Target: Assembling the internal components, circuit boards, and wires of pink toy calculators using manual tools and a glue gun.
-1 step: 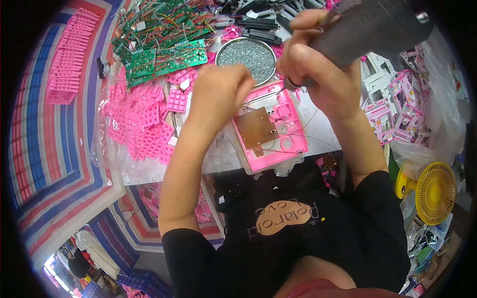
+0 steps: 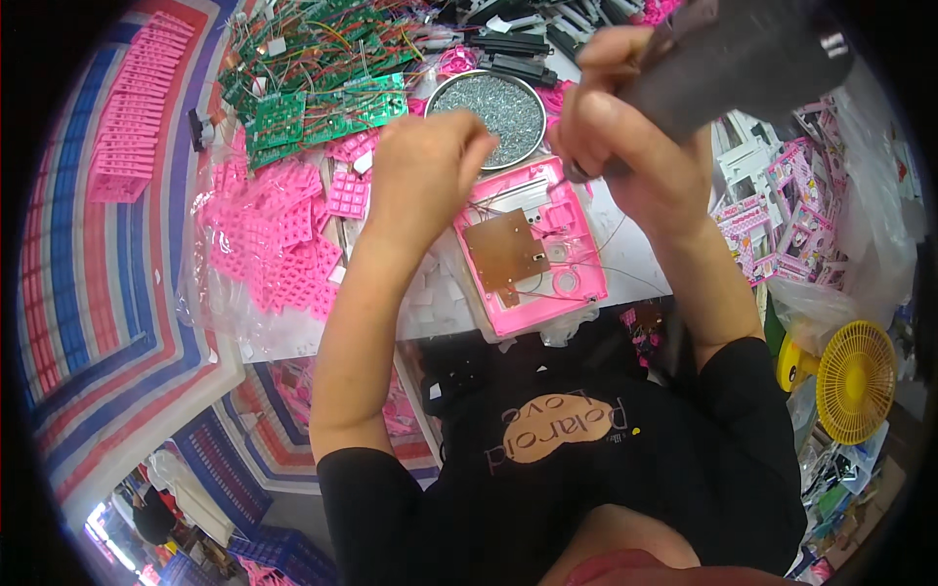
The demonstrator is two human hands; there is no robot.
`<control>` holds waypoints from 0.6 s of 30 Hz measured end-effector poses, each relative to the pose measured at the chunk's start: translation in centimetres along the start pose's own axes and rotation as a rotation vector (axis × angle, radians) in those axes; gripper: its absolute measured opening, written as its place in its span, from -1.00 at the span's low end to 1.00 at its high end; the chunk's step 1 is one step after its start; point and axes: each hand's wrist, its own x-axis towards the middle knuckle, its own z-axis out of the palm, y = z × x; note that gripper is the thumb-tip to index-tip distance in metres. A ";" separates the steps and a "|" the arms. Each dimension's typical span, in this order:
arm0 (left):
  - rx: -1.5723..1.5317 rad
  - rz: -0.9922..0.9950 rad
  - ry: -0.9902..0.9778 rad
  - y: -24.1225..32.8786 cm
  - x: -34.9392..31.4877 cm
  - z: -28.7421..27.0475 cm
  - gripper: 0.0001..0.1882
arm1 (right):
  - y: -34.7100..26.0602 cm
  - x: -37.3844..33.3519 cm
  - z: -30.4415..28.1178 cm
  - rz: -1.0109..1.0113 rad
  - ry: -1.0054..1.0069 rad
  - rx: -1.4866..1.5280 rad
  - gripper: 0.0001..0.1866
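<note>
My right hand [image 2: 630, 127] is wrapped round a dark electric screwdriver [image 2: 733, 73], whose tip end points down beside the upper right of a pink plastic case [image 2: 528, 317]. The case lies open side up, with a brown circuit board [image 2: 506, 251], thin wires and a metal rod inside. My left hand [image 2: 430, 161] hovers over the upper left of the case, by the near rim of a round dish of small metal screws [image 2: 493, 107]. Its fingers are curled together, and whatever they may hold is hidden.
Green circuit boards with wires [image 2: 327, 112] are heaped at the far left, beside pink keypads [image 2: 278, 239] in clear plastic. Black parts [image 2: 513, 54] lie behind the dish. Printed pink-and-white panels [image 2: 801, 220] pile up at right, above a yellow fan [image 2: 855, 381].
My left hand has shifted slightly up and to the left. The right hand and the screwdriver have moved a little to the right.
</note>
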 end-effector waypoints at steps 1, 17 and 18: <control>0.071 0.000 0.122 -0.2 -0.2 0.0 -0.85 | -0.3 -0.5 0.3 0.081 -0.045 -0.049 -0.68; -0.006 -0.178 -0.138 6.2 -12.9 2.2 -0.60 | 5.5 -3.8 0.5 0.162 -0.267 -0.306 -0.67; -0.018 -0.186 -0.136 6.1 -13.0 2.2 -0.59 | 5.4 -3.7 0.4 0.151 -0.295 -0.352 -0.67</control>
